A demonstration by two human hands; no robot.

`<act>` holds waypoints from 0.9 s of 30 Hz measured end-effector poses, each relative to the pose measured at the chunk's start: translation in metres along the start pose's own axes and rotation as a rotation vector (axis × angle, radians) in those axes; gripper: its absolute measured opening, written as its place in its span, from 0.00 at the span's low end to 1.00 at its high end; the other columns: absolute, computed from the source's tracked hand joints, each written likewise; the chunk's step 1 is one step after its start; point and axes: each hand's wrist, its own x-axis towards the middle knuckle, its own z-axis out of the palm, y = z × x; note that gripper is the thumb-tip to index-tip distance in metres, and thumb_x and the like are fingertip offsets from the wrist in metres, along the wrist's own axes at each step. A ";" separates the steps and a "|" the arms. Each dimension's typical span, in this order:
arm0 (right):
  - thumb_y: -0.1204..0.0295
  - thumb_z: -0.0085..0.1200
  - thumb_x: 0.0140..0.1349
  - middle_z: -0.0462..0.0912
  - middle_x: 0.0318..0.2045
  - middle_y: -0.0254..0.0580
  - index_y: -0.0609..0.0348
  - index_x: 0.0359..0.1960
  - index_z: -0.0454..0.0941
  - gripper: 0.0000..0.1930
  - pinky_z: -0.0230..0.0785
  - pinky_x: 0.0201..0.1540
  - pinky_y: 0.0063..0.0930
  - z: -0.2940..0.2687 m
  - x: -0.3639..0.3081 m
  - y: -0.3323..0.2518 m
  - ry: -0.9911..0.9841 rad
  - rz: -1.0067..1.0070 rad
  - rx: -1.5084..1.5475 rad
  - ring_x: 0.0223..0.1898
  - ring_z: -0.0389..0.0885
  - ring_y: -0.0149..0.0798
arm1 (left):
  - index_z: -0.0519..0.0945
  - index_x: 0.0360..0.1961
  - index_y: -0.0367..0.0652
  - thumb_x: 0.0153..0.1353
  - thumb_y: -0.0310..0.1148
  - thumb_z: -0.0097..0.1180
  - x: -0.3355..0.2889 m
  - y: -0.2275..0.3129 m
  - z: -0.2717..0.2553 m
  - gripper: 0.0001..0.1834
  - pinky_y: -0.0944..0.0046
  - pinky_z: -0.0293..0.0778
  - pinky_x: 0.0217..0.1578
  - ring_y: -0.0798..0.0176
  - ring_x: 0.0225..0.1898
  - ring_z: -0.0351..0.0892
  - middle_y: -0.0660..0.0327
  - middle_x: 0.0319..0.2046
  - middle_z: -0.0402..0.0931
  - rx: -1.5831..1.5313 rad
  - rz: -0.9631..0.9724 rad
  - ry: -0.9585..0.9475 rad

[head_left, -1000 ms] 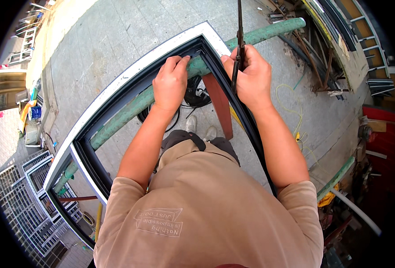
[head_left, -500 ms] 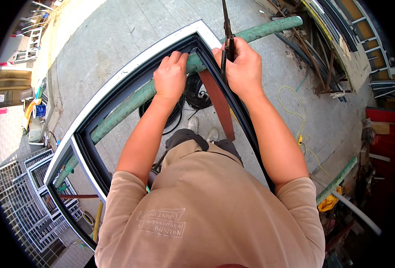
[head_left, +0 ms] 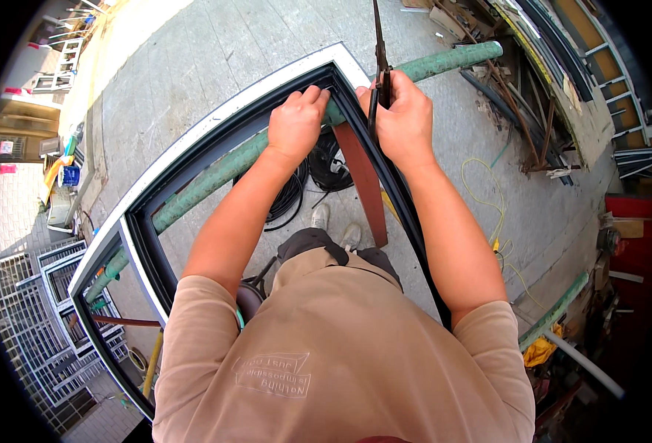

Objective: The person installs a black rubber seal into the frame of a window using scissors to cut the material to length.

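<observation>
A large window frame (head_left: 219,117), white outside with dark inner channels, lies in front of me across green-wrapped pipes (head_left: 219,176). My left hand (head_left: 295,125) reaches over its far inner corner, fingers bent and pressed together against the dark channel. What the fingertips pinch or push there is hidden. In my right hand (head_left: 405,122), closed beside the same corner, are dark metal scissors (head_left: 380,53). Their long thin blade points away from me, and a handle shows below the thumb.
Black cable coils (head_left: 289,196) and a reddish-brown board (head_left: 363,184) lie below the frame. A yellow cord (head_left: 499,214) runs along the floor at right. Scrap timber and metal (head_left: 532,103) pile up at far right. More metal frames (head_left: 67,317) stand at left.
My left fingertips have shifted slightly right, closer to the frame's far corner. The right hand still grips the scissors in nearly the same place. The view has shifted a little.
</observation>
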 end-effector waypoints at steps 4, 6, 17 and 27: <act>0.64 0.75 0.65 0.89 0.29 0.47 0.62 0.38 0.84 0.14 0.81 0.39 0.38 -0.003 0.000 -0.005 -0.021 0.034 -0.023 0.30 0.90 0.43 | 0.87 0.55 0.48 0.62 0.28 0.61 0.000 -0.004 -0.001 0.19 0.57 0.88 0.37 0.59 0.42 0.86 0.65 0.42 0.78 -0.029 0.044 -0.013; 0.64 0.75 0.65 0.89 0.29 0.47 0.62 0.38 0.84 0.14 0.81 0.39 0.37 -0.003 0.001 -0.005 -0.017 0.023 -0.035 0.30 0.90 0.43 | 0.87 0.56 0.48 0.62 0.28 0.61 -0.002 -0.004 0.001 0.20 0.57 0.89 0.37 0.59 0.42 0.86 0.65 0.43 0.78 -0.050 0.049 0.007; 0.66 0.74 0.66 0.83 0.24 0.32 0.61 0.36 0.83 0.13 0.74 0.34 0.26 0.005 0.001 0.002 -0.011 -0.033 -0.026 0.28 0.77 0.22 | 0.86 0.60 0.48 0.62 0.26 0.60 0.002 -0.004 0.000 0.24 0.56 0.87 0.38 0.58 0.41 0.84 0.64 0.43 0.77 -0.037 0.051 -0.037; 0.70 0.72 0.69 0.79 0.25 0.25 0.60 0.37 0.79 0.11 0.65 0.30 0.22 0.004 0.001 0.011 -0.007 0.060 0.035 0.27 0.71 0.18 | 0.81 0.37 0.44 0.63 0.28 0.60 -0.002 -0.006 0.007 0.02 0.55 0.89 0.36 0.57 0.42 0.87 0.60 0.38 0.78 -0.164 0.000 0.071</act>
